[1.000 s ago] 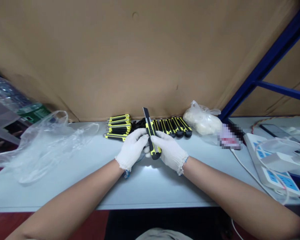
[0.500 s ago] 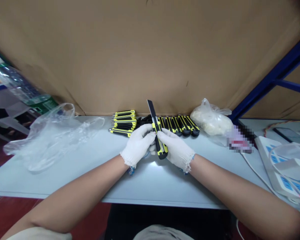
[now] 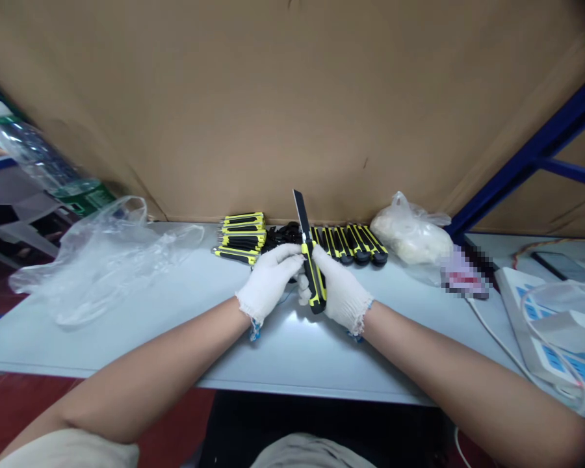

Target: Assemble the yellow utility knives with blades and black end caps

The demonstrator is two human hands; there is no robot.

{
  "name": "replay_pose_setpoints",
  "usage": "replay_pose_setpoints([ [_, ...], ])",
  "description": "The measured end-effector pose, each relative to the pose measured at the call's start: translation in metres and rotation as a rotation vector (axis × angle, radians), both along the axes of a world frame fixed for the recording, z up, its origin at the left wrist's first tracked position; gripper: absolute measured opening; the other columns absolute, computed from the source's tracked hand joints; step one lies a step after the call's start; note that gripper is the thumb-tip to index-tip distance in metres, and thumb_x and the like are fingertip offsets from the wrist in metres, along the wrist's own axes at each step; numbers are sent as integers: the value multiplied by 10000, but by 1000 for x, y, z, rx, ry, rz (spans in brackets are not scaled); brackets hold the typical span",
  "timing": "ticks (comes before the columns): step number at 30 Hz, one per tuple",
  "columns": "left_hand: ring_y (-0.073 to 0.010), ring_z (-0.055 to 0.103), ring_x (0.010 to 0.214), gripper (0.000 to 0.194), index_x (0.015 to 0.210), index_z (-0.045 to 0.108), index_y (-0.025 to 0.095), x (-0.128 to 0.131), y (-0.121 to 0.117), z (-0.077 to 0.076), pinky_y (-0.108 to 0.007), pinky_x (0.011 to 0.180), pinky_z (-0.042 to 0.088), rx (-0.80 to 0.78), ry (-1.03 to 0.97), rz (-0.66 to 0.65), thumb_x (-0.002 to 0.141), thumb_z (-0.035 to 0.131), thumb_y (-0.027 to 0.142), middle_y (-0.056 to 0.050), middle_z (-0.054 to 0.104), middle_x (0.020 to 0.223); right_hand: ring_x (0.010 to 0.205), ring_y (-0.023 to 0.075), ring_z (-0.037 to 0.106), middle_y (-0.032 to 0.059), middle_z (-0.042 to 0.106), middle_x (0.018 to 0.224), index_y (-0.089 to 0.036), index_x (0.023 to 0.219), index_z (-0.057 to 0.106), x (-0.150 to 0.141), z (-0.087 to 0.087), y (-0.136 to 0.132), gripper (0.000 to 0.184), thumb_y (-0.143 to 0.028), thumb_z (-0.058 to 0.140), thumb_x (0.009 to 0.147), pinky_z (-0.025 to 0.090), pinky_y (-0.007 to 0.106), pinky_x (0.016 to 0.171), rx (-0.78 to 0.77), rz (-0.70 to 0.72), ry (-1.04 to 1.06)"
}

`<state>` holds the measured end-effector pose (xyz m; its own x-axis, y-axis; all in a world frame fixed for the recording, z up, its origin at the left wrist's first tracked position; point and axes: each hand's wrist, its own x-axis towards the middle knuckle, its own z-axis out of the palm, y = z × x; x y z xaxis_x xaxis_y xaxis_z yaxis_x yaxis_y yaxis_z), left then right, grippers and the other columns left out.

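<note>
Both my hands wear white knit gloves and meet over the middle of the pale grey table [image 3: 127,338]. My right hand [image 3: 338,289] is wrapped round the handle of a yellow-and-black utility knife [image 3: 312,276], whose dark blade sticks up and away from me. My left hand [image 3: 269,283] is closed on the knife near the base of the blade. Behind them, against the cardboard wall, lie a stack of the same knives [image 3: 241,236] on the left and a row of knives [image 3: 353,244] on the right.
A crumpled clear plastic bag [image 3: 102,260] lies at the left. A bag with something white [image 3: 412,237] sits to the right of the knives. A white power strip [image 3: 546,331] with cables and a phone [image 3: 563,263] occupy the far right. A blue rack post [image 3: 526,156] rises there.
The knife has been tilted a little more upright between my hands, its blade tip slightly higher. The view has shifted slightly; my hands stay in the same place.
</note>
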<state>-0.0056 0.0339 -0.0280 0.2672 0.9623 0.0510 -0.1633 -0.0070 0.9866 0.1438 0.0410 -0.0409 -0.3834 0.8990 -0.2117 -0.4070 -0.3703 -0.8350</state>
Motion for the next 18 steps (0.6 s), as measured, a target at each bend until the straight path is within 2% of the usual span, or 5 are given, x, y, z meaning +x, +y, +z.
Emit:
replay_pose_setpoints([
  [3, -213, 654, 462, 306, 1216, 609, 179, 1, 1, -4, -352, 431, 575, -84, -110, -69, 971, 665, 354, 26, 622, 643, 382, 167, 568, 14, 621, 528, -206, 845, 635, 0, 5, 0, 657, -831, 490, 986, 518, 294, 390, -81, 63, 14],
  [6, -209, 645, 432, 347, 1226, 589, 178, 2, 0, -4, -344, 397, 561, -140, -157, -137, 939, 685, 348, 17, 633, 685, 355, 187, 559, 43, 585, 462, -218, 743, 592, -2, 8, -1, 745, -865, 336, 1008, 475, 294, 357, -85, 116, -37],
  [10, -186, 625, 421, 343, 1174, 568, 191, 2, -2, -2, -320, 371, 543, -174, -203, -165, 915, 706, 369, 17, 621, 714, 377, 183, 573, 33, 614, 499, -224, 800, 604, -4, 6, -1, 687, -842, 387, 1007, 518, 301, 403, -76, 136, -22],
  [13, -186, 612, 427, 298, 1110, 562, 206, 0, 0, -5, -329, 369, 548, -192, -231, -172, 926, 709, 387, 32, 573, 695, 401, 179, 579, 15, 631, 538, -234, 876, 614, -4, 2, -2, 606, -805, 455, 1005, 507, 290, 405, -72, 121, -9],
  [18, -186, 610, 480, 302, 1120, 557, 231, -3, 3, -13, -352, 381, 567, -192, -285, -201, 914, 720, 380, -11, 641, 805, 389, 190, 579, 22, 622, 529, -219, 860, 625, -3, -4, -1, 615, -815, 518, 969, 479, 294, 381, -26, 100, -58],
])
